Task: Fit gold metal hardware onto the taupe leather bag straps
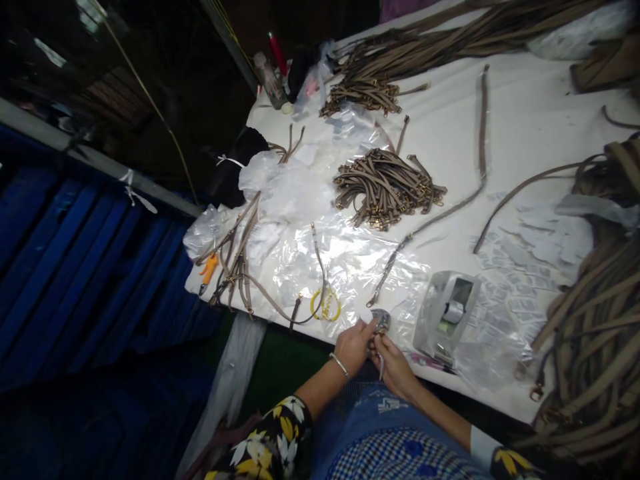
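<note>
Close to the table's front edge, my left hand (354, 347) and my right hand (395, 371) meet with their fingers pinched together. Between the fingertips is a small shiny silvery piece (381, 321) with a gold-coloured bit; its exact kind is unclear. A thin pale strip hangs below the fingers. Just beyond the hands, the end of a long brown strap (387, 270) wrapped partly in clear plastic lies on the table. Left of them rests a yellow ring (325, 305), crossed by a thin dark strap (320, 257). A grey tape dispenser (447, 315) stands to the right.
A heap of short straps with metal clasps (385, 187) lies mid-table. Long straps pile up along the back (450, 40) and right (595, 333). Small paper labels (520, 280) are scattered at right. Orange-handled cutters (209, 268) lie at the left edge, near clear plastic bags (285, 183).
</note>
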### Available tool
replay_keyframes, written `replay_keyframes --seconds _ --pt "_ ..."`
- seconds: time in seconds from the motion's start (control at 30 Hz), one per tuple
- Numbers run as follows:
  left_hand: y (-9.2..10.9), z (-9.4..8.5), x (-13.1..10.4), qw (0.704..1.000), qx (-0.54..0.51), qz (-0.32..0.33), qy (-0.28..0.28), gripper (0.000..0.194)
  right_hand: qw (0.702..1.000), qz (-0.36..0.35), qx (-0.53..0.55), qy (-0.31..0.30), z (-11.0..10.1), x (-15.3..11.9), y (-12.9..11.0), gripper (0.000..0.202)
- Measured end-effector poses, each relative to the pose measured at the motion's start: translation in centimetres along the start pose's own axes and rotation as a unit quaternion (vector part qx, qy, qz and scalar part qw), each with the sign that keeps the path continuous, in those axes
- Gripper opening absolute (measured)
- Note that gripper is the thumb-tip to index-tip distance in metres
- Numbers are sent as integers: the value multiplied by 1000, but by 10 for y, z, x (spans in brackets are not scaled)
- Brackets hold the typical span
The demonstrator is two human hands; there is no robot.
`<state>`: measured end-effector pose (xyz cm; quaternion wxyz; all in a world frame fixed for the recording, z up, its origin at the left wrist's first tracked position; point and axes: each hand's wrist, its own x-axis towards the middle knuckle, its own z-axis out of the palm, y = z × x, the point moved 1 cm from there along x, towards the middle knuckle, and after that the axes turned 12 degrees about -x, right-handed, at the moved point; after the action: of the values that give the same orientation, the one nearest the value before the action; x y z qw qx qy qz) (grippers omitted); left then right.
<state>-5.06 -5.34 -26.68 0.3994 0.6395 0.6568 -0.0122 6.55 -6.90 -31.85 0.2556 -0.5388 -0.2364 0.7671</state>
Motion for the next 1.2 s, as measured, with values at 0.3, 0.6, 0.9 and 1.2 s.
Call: replay_keyframes --seconds 0.3,0.6,0.9,1.2 --pt "-14 18 -2 997 -55 55 -17 48 994 -35 -6 107 10 -11 15 35" --pt "-35 22 5 988 -112 95 -36 52 969 -87 -13 233 30 -3 32 37" --pt "-45 21 12 973 -208 101 -23 53 957 -93 9 276 35 13 34 31" --pt "-51 38 27 908 -413 -8 67 44 964 -78 15 253 30 12 33 20"
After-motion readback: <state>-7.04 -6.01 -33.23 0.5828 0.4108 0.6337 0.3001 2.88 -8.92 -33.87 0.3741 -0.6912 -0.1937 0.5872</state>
